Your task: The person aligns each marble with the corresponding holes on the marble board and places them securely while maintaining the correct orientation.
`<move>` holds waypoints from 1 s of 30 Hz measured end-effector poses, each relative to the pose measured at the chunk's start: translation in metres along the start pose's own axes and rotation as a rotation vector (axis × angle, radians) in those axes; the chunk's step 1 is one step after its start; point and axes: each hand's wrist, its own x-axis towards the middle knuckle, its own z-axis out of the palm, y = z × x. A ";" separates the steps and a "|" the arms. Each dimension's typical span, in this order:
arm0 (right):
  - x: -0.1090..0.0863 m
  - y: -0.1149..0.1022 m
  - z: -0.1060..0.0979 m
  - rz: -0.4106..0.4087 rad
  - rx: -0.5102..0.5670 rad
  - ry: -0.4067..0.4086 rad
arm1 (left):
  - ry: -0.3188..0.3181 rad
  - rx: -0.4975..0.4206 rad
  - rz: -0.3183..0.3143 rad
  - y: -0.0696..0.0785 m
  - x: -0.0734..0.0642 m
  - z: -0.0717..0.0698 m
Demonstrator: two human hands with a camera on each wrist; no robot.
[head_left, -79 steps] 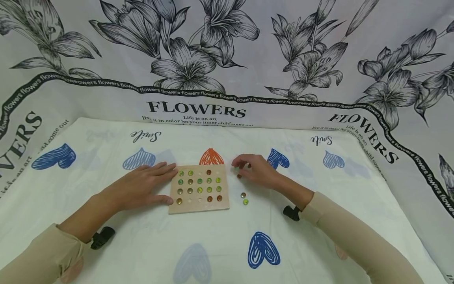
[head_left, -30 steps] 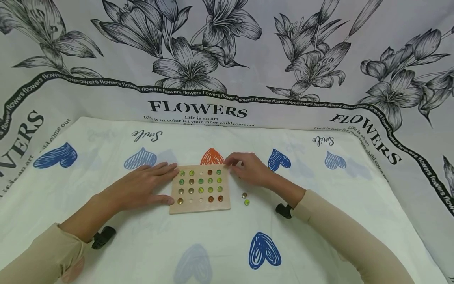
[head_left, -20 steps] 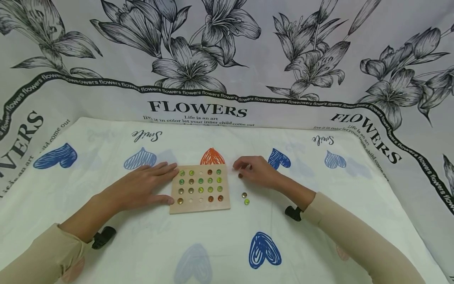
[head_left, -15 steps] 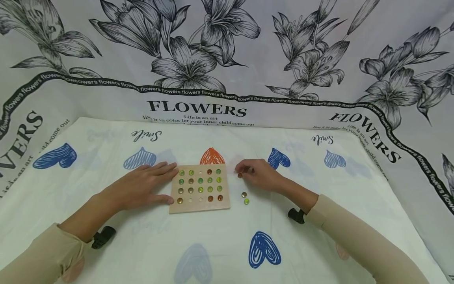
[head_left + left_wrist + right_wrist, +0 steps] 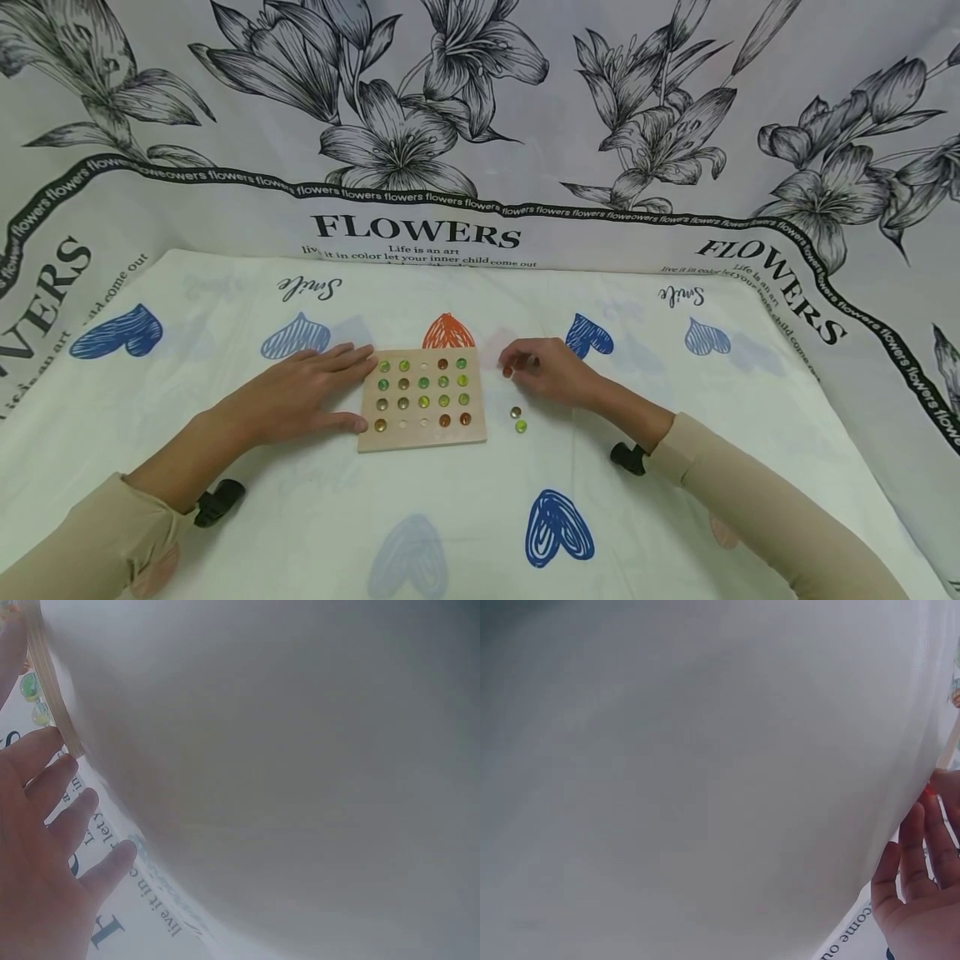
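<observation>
A light wooden board (image 5: 414, 434) with rows of round holes lies on the cloth, most holes filled with green, amber and brown glass marbles. One top-row hole and two bottom-row holes have no marble. My left hand (image 5: 300, 396) lies at the board's left edge, fingers and thumb extended and touching it; the left wrist view shows the board's edge by the fingertips. Right of the board, my right hand (image 5: 553, 370) pinches a reddish-brown marble (image 5: 507, 372) just at the cloth. A red glint shows between the fingertips in the right wrist view.
Two loose marbles lie right of the board: a brown one (image 5: 515, 412) and a yellow-green one (image 5: 521, 427). A white cloth (image 5: 315, 533) with printed hearts covers the table. Behind it hangs a flower-printed curtain (image 5: 525, 125).
My right hand has set a green marble in the board's top-right hole, then moved back right to the reddish-brown marble on the cloth. The left hand stays put.
</observation>
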 end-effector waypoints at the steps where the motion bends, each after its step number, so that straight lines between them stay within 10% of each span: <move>1: 0.000 0.000 0.000 0.000 0.000 -0.001 | 0.000 0.001 0.000 0.000 0.000 0.000; 30: 0.026 -0.017 0.004 -0.008 -0.031 0.037 | -0.001 -0.001 -0.002 0.002 0.000 -0.003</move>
